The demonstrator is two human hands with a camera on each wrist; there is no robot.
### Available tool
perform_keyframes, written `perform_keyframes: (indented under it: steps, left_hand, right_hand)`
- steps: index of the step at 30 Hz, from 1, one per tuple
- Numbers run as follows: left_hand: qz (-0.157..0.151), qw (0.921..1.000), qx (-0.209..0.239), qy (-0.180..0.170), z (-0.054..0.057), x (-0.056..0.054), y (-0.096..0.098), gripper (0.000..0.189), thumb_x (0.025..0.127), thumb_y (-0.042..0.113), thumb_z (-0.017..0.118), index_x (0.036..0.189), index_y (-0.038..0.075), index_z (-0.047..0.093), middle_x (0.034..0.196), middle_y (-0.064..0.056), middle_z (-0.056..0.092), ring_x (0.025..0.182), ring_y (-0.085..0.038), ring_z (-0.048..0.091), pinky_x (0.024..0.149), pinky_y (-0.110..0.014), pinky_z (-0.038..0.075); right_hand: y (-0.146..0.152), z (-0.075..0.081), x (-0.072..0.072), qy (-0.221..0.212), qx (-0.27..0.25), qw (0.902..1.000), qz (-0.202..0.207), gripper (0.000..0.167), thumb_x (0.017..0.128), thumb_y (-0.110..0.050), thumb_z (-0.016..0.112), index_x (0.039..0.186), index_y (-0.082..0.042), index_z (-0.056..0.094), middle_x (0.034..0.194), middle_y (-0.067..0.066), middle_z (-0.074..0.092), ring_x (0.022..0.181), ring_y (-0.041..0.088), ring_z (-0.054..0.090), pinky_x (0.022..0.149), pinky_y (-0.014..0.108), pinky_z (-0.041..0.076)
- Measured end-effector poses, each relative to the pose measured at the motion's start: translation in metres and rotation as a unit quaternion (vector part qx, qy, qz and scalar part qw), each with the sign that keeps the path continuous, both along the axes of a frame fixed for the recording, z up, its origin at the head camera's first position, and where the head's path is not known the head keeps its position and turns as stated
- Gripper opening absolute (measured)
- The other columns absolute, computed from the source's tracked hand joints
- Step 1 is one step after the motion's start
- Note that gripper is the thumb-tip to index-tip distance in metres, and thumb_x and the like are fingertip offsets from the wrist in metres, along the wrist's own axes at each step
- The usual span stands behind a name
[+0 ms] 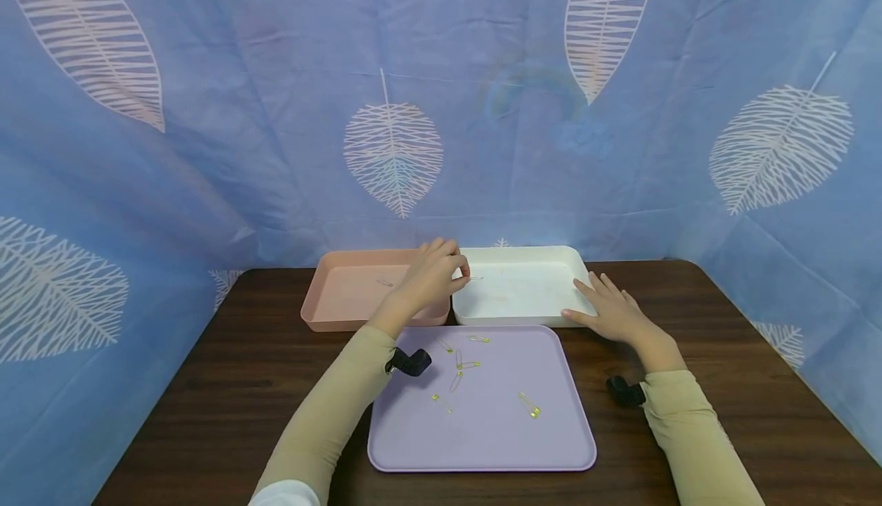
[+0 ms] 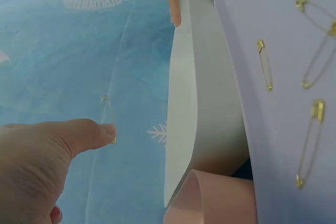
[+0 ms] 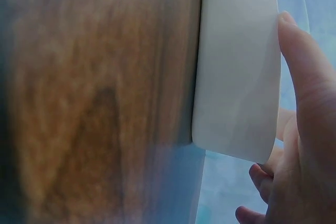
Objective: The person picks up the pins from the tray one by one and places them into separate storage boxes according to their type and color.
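A gold safety pin (image 2: 107, 113) is pinched between the thumb and fingers of my left hand (image 1: 429, 275). In the head view that hand is above the near left side of the white tray (image 1: 517, 321), where this tray meets the pink tray (image 1: 331, 315). My right hand (image 1: 612, 311) touches the white tray's right rim, its fingers spread and fairly straight. Several more gold safety pins (image 1: 528, 405) lie scattered on the purple tray (image 1: 482, 445) in front. Another safety pin (image 1: 385, 283) lies inside the pink tray, whose right part is partly hidden by my left hand.
All the trays stand on a dark wooden table (image 1: 276, 383). Behind it hangs a blue cloth (image 1: 482, 169) with white leaf prints. Each wrist wears a black camera mount, one on the left (image 1: 411, 362) and one on the right (image 1: 625, 391).
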State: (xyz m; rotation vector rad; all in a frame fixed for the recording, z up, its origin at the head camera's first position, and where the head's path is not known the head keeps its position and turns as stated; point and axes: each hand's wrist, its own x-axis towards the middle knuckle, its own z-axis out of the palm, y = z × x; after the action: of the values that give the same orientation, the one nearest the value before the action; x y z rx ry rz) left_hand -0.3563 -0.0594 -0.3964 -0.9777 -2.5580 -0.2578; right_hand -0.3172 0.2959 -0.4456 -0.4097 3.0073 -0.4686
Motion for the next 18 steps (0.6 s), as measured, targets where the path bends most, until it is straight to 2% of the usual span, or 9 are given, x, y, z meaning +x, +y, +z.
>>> perform_keyframes:
  steps: [9, 18]
  left_hand:
    - [0.049, 0.9984, -0.019, -0.022, -0.008, -0.027, 0.018, 0.008, 0.093, 0.031, 0.066, 0.092, 0.026, 0.072, 0.095, 0.005, 0.055, 0.087, -0.016, 0.039, 0.075, -0.030, 0.027]
    - [0.079, 0.9957, -0.021, -0.044, -0.019, -0.045, 0.030, 0.007, 0.092, 0.030, 0.067, 0.091, 0.024, 0.072, 0.098, 0.004, 0.057, 0.091, -0.017, 0.043, 0.077, -0.031, 0.030]
  right_hand:
    - [0.001, 0.002, 0.003, 0.001, -0.006, 1.0000, -0.001, 0.087, 0.092, -0.060, 0.053, 0.153, -0.003, 0.026, 0.159, 0.031, 0.009, 0.146, 0.053, 0.006, 0.109, 0.075, 0.008]
    - [-0.001, 0.002, 0.003, -0.001, -0.007, 1.0000, 0.000, 0.087, 0.092, -0.059, 0.053, 0.153, -0.004, 0.026, 0.159, 0.032, 0.009, 0.146, 0.053, 0.005, 0.109, 0.075, 0.007]
